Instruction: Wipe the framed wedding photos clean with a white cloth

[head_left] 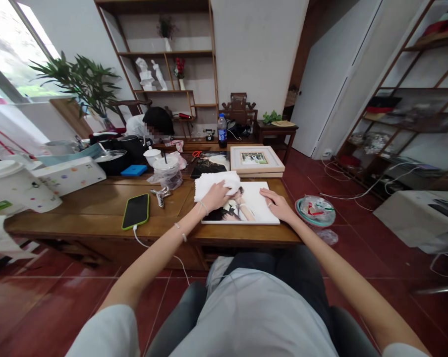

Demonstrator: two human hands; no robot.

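A white photo panel [265, 210] with a picture of people printed on it lies flat near the table's front edge. My left hand [215, 196] is closed on a white cloth [211, 181], pressing it against the panel's upper left part. Some of the picture is covered by that cloth and hand. At the panel's right side, my right hand [278, 204] rests with its fingers stretched out over the white margin. Behind the panel are a dark photo print [211, 166] and a light-framed picture [272, 157] lying on another flat piece.
Left of the panel lie a charging phone [136, 211] and a metal piece [160, 196]. A lidded cup in plastic [167, 171], a blue box [134, 170] and a bottle [222, 131] stand farther back. Another person [157, 123] sits across the table. A basket [315, 210] is on the floor at right.
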